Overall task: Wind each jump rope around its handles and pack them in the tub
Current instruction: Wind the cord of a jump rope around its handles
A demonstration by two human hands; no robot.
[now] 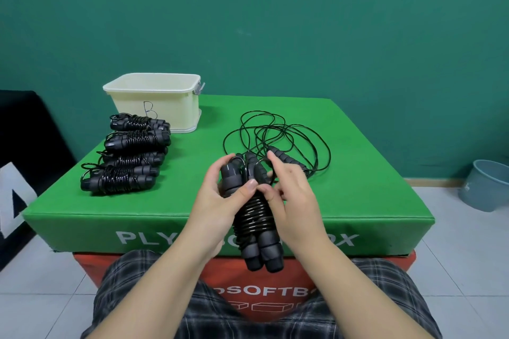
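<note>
I see the green bench [344, 201] carrying a cream tub [157, 107] at its far left, four wound ropes [129, 157] lined up in front of it, and a loose rope [275, 137] sprawled at centre right. I judge the winding step is nearly done on the rope in hand [254, 217], held over the bench's near edge: coils cover its middle. My left hand [220, 201] grips the handles, thumb pressing the coil. My right hand [292, 190] pinches the cord's tail. Next, I'd tuck that end in, then set it down.
</note>
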